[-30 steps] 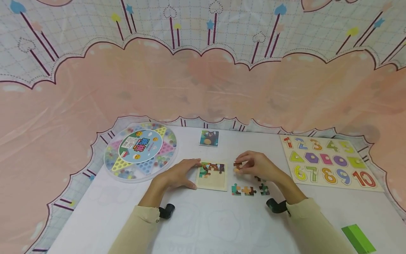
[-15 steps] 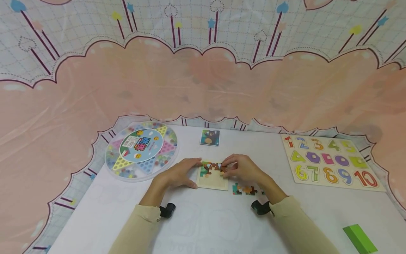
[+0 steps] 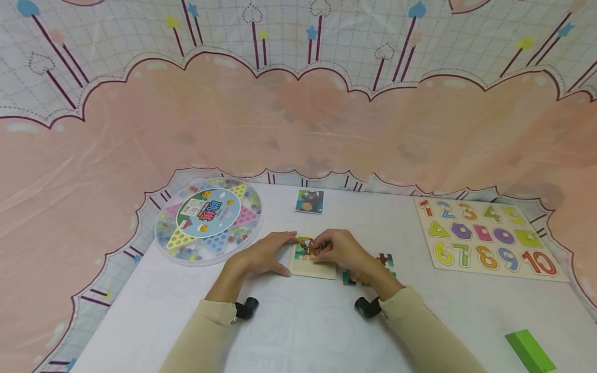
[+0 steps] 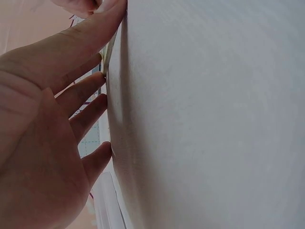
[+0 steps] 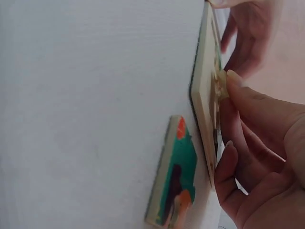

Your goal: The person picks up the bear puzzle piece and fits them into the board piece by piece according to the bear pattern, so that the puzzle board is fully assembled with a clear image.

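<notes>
A small wooden jigsaw tray (image 3: 311, 270) lies flat in the middle of the table, with bear-picture pieces (image 3: 303, 248) along its upper part and bare wood below. Beside its left edge rests my left hand (image 3: 263, 254), fingers fairly straight, thumb near the lower left corner. My right hand (image 3: 345, 251) is over the tray's upper right and pinches a jigsaw piece (image 5: 222, 86) between thumb and forefinger; its picture is mostly hidden. Right of the tray lie several loose jigsaw pieces (image 3: 385, 259), partly covered by the right wrist. One loose piece (image 5: 185, 148) looms large in the right wrist view.
A bear picture card (image 3: 309, 202) lies behind the tray. A round Chinese checkers set (image 3: 208, 221) is at the left, a number and shape board (image 3: 492, 238) at the right. A green block (image 3: 530, 350) sits at the near right. A patterned curtain (image 3: 298, 129) hangs behind.
My right hand has moved left from beside the loose pieces to over the tray, bringing the pinched jigsaw piece with it. The left hand has stayed at the tray's left edge.
</notes>
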